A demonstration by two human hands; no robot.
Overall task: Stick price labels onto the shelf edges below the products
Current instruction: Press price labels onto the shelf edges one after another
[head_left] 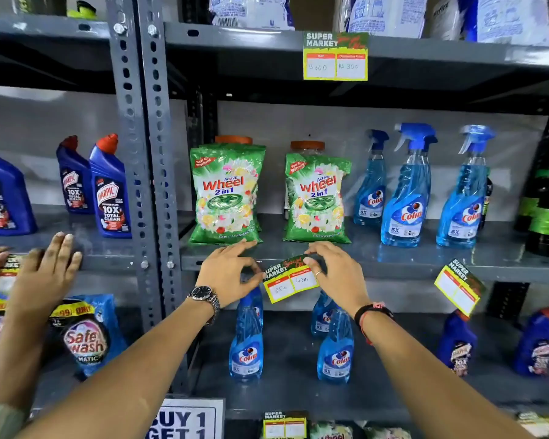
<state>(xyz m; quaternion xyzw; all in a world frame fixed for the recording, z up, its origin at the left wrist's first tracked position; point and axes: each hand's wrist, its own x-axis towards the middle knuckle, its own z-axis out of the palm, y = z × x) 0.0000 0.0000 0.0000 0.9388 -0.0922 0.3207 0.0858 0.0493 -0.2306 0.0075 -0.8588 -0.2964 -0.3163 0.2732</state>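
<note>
Head view: both hands (pixel 286 274) pinch price label (pixel 290 278) against shelf edge (pixel 393 264).

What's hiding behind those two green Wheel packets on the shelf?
Behind each green Wheel detergent packet an orange-brown lid pokes up, the right one on a clear jar. The packets cover the jars' bodies, so the contents cannot be seen.

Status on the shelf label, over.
Both hands, left and right, pinching the price label at the shelf edge below the Wheel packs. Label tilted. Nothing in the way.
</note>
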